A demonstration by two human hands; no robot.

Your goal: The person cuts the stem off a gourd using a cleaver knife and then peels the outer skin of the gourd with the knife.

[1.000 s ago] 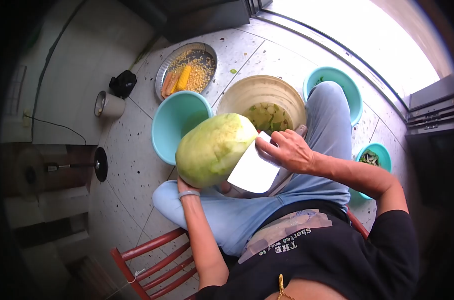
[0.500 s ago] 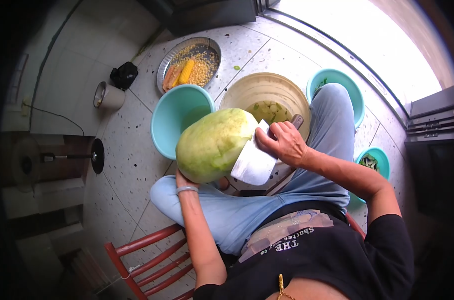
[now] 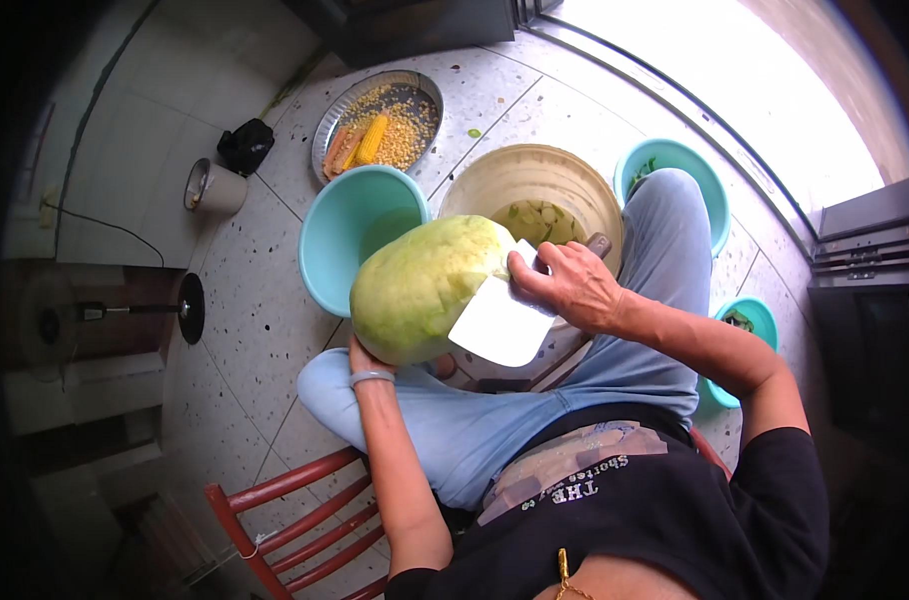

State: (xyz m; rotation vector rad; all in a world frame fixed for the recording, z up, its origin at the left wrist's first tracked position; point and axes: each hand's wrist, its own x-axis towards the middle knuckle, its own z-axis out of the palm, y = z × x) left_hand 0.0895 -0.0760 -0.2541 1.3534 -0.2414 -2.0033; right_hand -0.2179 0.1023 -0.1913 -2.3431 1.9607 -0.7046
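Note:
A large, pale green melon [image 3: 420,290] with patches of its skin shaved off lies over my lap, tilted up toward the right. My left hand [image 3: 372,357] holds its lower left end from underneath, most fingers hidden behind it. Closed around a cleaver [image 3: 505,322] is my right hand [image 3: 573,283], thumb against the top of the blade. The broad blade rests against or very close to the melon's right side and shines white; exact contact cannot be made out. Its brown handle end sticks out past my knuckles.
Beyond the melon stands a beige tub [image 3: 535,165] with liquid and peelings. A turquoise bucket [image 3: 325,240] is at left, turquoise basins [image 3: 710,165] at right. A metal tray [image 3: 430,95] holds corn cobs and kernels. A red chair [image 3: 285,490] is beneath me.
The cleaver blade has turned slightly and shifted a little left along the melon, now catching bright light. My left hand and the melon stay almost in place.

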